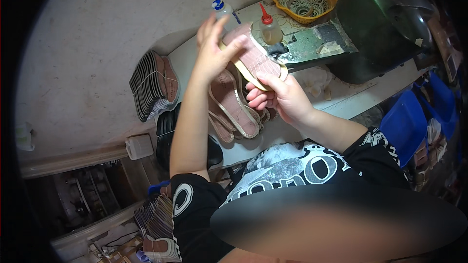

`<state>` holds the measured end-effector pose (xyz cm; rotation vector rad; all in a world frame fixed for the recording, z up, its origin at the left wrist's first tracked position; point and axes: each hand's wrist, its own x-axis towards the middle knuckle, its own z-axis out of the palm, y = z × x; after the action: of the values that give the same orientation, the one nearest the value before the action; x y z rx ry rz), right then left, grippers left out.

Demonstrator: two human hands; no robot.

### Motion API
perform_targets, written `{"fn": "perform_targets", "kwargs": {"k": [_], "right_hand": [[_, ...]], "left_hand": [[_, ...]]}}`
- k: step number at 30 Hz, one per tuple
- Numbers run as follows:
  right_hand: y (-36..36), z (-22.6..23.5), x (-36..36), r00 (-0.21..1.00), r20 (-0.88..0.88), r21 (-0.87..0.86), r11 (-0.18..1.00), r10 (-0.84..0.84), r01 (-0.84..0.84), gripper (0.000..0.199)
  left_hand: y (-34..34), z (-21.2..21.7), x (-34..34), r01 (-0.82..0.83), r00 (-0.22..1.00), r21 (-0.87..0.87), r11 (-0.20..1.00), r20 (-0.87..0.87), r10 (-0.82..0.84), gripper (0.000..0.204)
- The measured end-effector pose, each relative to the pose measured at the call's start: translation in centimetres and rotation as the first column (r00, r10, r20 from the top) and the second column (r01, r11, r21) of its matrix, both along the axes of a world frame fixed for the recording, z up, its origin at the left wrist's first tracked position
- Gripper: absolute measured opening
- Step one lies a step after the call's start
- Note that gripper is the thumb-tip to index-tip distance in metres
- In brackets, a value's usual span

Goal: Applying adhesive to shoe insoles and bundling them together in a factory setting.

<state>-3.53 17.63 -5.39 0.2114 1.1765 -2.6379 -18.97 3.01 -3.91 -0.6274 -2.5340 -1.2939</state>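
A pink insole with a pale edge strip [254,57] is held up over the bench. My right hand [282,96] grips its near end, thumb on top and fingers curled underneath. At the far end, my left hand [213,51] has its fingers stretched out and apart, slightly blurred, with the thumb beside the insole's edge; whether the thumb touches it I cannot tell. Beneath my hands lies a loose pile of similar pink insoles [231,109], partly hidden by my left forearm.
Behind the insole stand a red-tipped glue bottle [271,33] and a blue-capped bottle [222,8]. An orange basket [276,6] holds pale cords or bands. A tied stack of insoles [148,85] sits left, a dark green machine [375,19] right, blue bins [403,124] beyond.
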Motion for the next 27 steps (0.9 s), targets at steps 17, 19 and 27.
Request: {"fn": "perform_targets", "kwargs": {"k": [17,19,27], "right_hand": [[0.8,1.5,-0.2,0.998,0.067,0.013,1.000,0.011,-0.011,0.046],[1.1,1.4,-0.2,0.998,0.065,0.027,1.000,0.012,-0.013,0.047],[1.8,1.7,-0.5,0.995,0.076,0.067,0.996,0.059,-0.064,0.047]], "left_hand": [[1.0,5.7,-1.2,0.621,0.764,-0.407,0.670,0.503,-0.403,0.048],[0.6,5.3,-0.7,0.594,0.754,-0.342,0.728,0.553,-0.355,0.046],[0.1,4.9,1.0,0.641,0.595,-0.168,0.749,0.725,-0.346,0.035]]}}
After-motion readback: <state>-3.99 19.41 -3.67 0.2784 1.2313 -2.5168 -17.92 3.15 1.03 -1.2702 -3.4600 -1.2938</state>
